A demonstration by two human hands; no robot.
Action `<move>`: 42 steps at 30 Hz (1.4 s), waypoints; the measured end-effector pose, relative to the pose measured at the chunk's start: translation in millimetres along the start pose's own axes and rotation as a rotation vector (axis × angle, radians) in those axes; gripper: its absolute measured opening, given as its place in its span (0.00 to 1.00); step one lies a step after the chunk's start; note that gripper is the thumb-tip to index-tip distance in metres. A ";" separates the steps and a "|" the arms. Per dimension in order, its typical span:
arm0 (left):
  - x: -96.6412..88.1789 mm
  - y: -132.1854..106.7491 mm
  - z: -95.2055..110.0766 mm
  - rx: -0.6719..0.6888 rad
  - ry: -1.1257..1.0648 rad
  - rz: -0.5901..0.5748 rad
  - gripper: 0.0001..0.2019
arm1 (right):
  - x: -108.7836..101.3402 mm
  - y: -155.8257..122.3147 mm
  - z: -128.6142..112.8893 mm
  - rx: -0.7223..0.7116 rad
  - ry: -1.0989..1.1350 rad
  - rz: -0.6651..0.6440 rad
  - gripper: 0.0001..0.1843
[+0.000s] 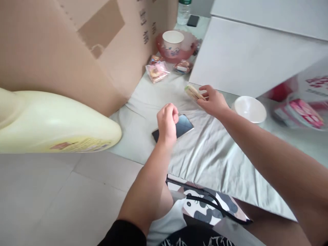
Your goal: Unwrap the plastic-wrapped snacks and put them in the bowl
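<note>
My right hand (pixel 213 101) pinches a small cream-and-green snack pack (pixel 194 92) by its near end, just above the cloth. My left hand (pixel 167 119) is curled into a fist with no object showing in it. Behind and below that fist, a dark smartphone (pixel 185 125) lies on the cloth, partly hidden by the hand. Beyond both hands are a clear-wrapped pink snack (pixel 157 71) and a brown wrapped snack (pixel 182 66). A white bowl (pixel 249 109) stands to the right, beside my right forearm.
A pale yellow bottle (pixel 61 119) and a large cardboard box (pixel 102 68) take up the left. Behind are a pink bowl (pixel 189 51) with a paper cup (pixel 173 38) and a water bottle (pixel 183 13). White boxes (pixel 238 54) and a pink-topped tub (pixel 302 112) stand right.
</note>
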State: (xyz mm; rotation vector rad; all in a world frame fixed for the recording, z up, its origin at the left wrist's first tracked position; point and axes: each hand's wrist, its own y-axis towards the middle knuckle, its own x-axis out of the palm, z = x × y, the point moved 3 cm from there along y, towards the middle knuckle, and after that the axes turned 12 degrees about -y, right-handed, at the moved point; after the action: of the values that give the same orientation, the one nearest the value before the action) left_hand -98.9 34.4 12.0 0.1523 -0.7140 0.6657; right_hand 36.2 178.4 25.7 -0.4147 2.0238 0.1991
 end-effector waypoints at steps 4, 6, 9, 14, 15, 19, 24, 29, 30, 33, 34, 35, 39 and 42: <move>30.1 -26.3 -38.0 -0.215 0.088 -0.259 0.13 | -20.9 -86.6 63.1 0.193 0.831 -0.012 0.19; 50.2 -49.8 -65.5 -0.433 0.115 -0.467 0.17 | -19.1 -133.8 78.0 0.159 1.021 -0.061 0.20; 72.0 -81.9 -100.7 -0.582 0.176 -0.657 0.26 | -21.9 -186.1 99.5 0.121 0.930 -0.051 0.20; 76.2 -92.4 -120.4 -0.499 0.243 -0.597 0.30 | -58.7 -216.2 177.6 0.247 0.174 0.368 0.22; 74.0 -90.4 -119.2 -0.492 0.247 -0.564 0.31 | -63.8 -217.2 196.4 0.311 0.025 0.418 0.23; 65.4 -83.4 -109.5 -0.527 0.198 -0.442 0.35 | -63.5 -213.7 248.7 0.395 -0.308 0.358 0.21; 63.1 -80.6 -104.6 -0.700 0.078 -0.319 0.33 | -58.8 -218.8 233.3 0.349 -0.127 0.380 0.17; 71.3 -80.3 -109.4 -0.682 0.064 -0.342 0.26 | -52.5 -213.5 159.8 0.250 0.335 0.171 0.18; 72.7 -81.6 -111.2 -0.666 0.089 -0.363 0.26 | -51.5 -209.8 146.8 0.215 0.365 0.155 0.18; 74.8 -85.7 -114.8 -0.649 0.133 -0.434 0.28 | -46.8 -199.3 124.6 0.127 0.364 0.145 0.16; 74.7 -85.4 -114.2 -0.637 0.125 -0.438 0.29 | -44.6 -197.4 122.8 0.105 0.345 0.144 0.17; 74.3 -83.7 -112.4 -0.615 0.106 -0.428 0.30 | -42.1 -196.7 123.5 0.085 0.319 0.138 0.17; 71.0 -67.9 -101.0 -0.484 0.035 -0.323 0.27 | -33.3 -202.9 146.4 0.059 0.178 0.083 0.19; 69.0 -62.2 -100.3 -0.390 0.092 -0.297 0.26 | -37.5 -209.4 179.2 0.157 0.024 0.192 0.18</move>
State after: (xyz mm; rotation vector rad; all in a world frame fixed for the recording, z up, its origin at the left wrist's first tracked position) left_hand 33.7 55.8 -13.2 -0.1294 -0.7019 0.2403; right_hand 278.1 48.2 -17.8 -0.1252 2.0858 0.1520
